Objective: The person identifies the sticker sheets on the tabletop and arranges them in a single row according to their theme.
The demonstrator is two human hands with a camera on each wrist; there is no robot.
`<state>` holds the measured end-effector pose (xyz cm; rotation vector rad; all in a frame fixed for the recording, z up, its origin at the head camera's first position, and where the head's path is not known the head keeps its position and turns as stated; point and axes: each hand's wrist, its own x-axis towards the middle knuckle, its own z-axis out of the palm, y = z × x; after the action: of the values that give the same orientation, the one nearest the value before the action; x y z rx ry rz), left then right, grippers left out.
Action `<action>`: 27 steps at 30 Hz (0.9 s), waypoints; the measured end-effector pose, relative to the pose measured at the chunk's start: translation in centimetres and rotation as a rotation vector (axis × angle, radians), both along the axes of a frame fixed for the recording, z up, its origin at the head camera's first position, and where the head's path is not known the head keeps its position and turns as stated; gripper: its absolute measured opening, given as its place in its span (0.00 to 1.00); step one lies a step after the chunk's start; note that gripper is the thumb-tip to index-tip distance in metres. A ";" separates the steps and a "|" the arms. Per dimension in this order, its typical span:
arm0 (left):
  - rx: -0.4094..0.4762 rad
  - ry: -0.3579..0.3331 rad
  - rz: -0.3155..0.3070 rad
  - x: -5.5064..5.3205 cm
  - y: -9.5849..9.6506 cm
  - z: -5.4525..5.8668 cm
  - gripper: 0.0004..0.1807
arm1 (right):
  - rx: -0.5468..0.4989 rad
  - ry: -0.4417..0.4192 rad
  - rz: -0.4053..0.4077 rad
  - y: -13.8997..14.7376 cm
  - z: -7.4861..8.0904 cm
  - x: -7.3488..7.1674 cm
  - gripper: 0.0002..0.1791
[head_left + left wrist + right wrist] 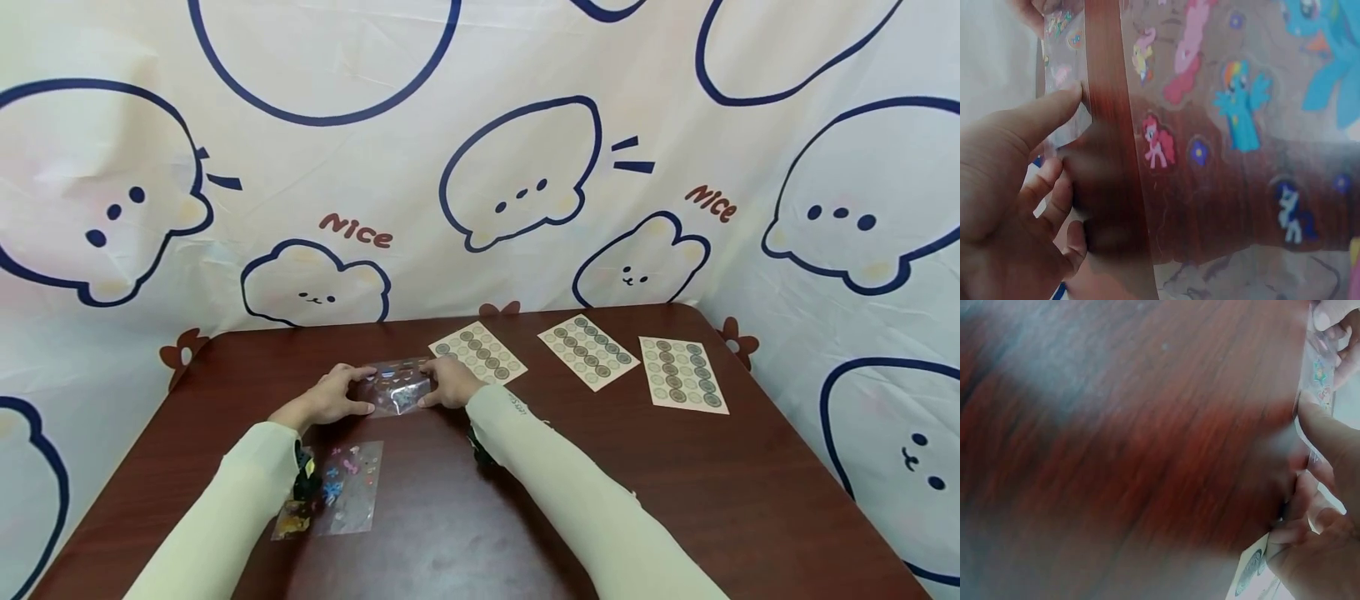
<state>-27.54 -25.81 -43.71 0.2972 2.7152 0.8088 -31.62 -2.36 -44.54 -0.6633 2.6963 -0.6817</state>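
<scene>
A clear sheet of small colourful stickers (pixel 397 392) spans the space between the two hands at the table's far middle. My left hand (pixel 333 396) pinches its left end, and the left wrist view shows the thumb on the sheet (pixel 1063 59) with the other fingers curled beneath. At the opposite end my right hand (pixel 452 383) grips the sheet by its edge; in the right wrist view the sheet (pixel 1320 372) runs up from the thumb. Near my left forearm lies a second clear sheet with pony stickers (pixel 360 492), seen large in the left wrist view.
Three cream sheets of round printed stickers lie across the back: one beside my right hand (pixel 487 354), one in the middle (pixel 588 350), one farther right (pixel 682 375). A gold-coloured piece (pixel 294 518) sits partly under my left sleeve. Patterned cloth (pixel 517 167) hangs behind the brown table (pixel 465 517).
</scene>
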 end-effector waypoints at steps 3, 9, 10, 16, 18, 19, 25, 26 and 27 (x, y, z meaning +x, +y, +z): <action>-0.012 0.000 -0.010 0.0 0.2 0.2 0.38 | 0.028 0.005 0.006 -0.1 0.3 0.0 0.37; -0.005 0.028 -0.047 -0.2 0.5 0.3 0.37 | 0.070 0.036 0.027 -0.2 0.6 0.0 0.36; -0.002 0.031 -0.051 -0.3 0.6 0.2 0.37 | 0.066 0.043 0.033 -0.1 0.6 0.0 0.35; 0.010 0.042 -0.058 -0.5 0.7 0.1 0.37 | -0.012 0.051 0.032 -0.1 0.7 0.1 0.36; 0.015 0.057 -0.061 -0.4 0.5 0.1 0.37 | -0.022 0.043 0.024 -0.2 0.8 0.2 0.37; 0.017 0.064 -0.058 -0.4 0.4 0.1 0.36 | -0.022 0.039 0.021 -0.3 0.8 0.2 0.38; 0.035 0.085 0.005 -0.1 0.4 -0.2 0.35 | -0.081 0.033 0.016 -0.2 0.0 0.1 0.34; 0.038 0.087 0.012 -0.2 0.4 -0.3 0.35 | -0.105 0.026 0.014 -0.2 0.0 0.1 0.33; 0.039 0.090 0.016 -0.2 0.4 -0.3 0.35 | -0.128 0.018 0.011 -0.1 -0.1 0.0 0.32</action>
<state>-27.70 -25.42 -44.03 0.3288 2.7912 0.8742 -31.57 -2.50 -44.65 -0.7172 2.6804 -0.8554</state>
